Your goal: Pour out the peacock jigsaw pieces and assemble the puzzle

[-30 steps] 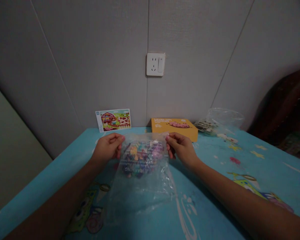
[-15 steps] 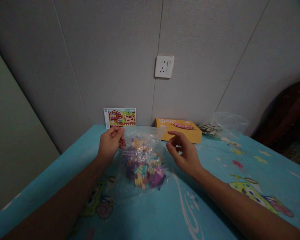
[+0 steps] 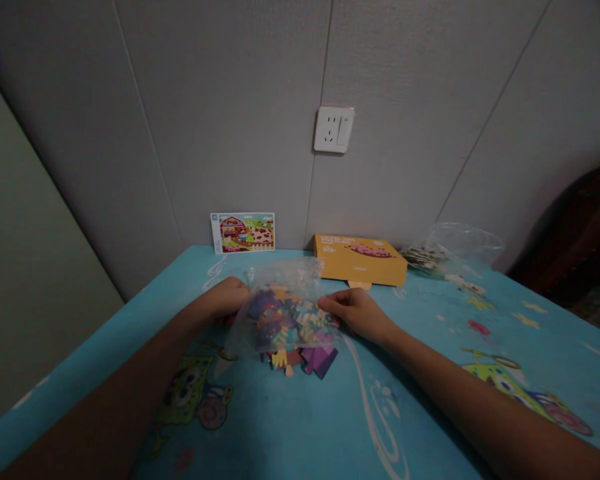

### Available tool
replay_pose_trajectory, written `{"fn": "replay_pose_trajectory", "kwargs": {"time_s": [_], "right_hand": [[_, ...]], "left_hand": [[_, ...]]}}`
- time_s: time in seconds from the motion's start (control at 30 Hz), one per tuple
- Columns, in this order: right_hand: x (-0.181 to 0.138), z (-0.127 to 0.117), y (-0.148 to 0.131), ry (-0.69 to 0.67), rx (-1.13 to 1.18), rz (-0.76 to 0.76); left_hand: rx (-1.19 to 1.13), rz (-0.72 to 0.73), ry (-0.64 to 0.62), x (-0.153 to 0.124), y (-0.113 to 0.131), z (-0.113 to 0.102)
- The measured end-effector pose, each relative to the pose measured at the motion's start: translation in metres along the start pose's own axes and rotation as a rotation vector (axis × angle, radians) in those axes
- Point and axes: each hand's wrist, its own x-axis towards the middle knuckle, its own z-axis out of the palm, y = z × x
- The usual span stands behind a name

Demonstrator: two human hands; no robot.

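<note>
A clear plastic bag (image 3: 290, 272) lies in front of me, with colourful puzzle pieces (image 3: 320, 360) in purple, blue and yellow under and inside its film. Several of these pieces stick out past the bag's near edge onto the cloth. My left hand (image 3: 227, 298) is closed at the bag's left side, its fingertips partly hidden by the film. On the opposite side, my right hand (image 3: 359, 313) pinches the bag's right edge between thumb and fingers, close to the pieces.
A farm picture card (image 3: 245, 233) leans against the grey wall. Beside it stands a yellow box (image 3: 363, 260) with a flap at its front. Farther right is another clear bag (image 3: 433, 257) holding pieces. A blue cartoon-print cloth (image 3: 300, 427) covers the table.
My right hand has moved in from beside the bag and now grips its edge. My left hand has come lower. The bag has shifted up, baring pieces at its near edge.
</note>
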Motion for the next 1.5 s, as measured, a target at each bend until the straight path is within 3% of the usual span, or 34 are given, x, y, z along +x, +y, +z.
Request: {"fn": "replay_pose_trajectory", "kwargs": {"time_s": [0.2,0.43,0.63,1.0,1.2,1.4,1.5], "right_hand": [[-0.001,0.006,-0.002,0.167,0.065,-0.04],[-0.003,0.001,-0.009,0.392,0.065,-0.132],[-0.003,0.001,-0.013,0.498,0.166,-0.154],[-0.006,0.001,-0.022,0.628,0.319,-0.344],[-0.003,-0.013,-0.024,0.73,0.488,-0.404],[0.001,-0.027,-0.023,0.867,0.584,-0.435],[0.005,-0.044,-0.017,0.985,0.618,-0.393]], "left_hand": [[0.029,0.213,0.076,0.002,0.01,0.009],[0.016,0.445,0.276,0.004,0.013,0.011],[-0.132,0.499,0.378,-0.003,0.018,0.013],[-0.476,0.651,0.341,-0.018,0.031,0.017],[-0.578,0.487,0.353,-0.003,0.024,0.015],[-0.454,0.32,0.07,0.001,0.014,0.03],[-0.34,0.274,0.008,-0.006,0.016,0.035]]}}
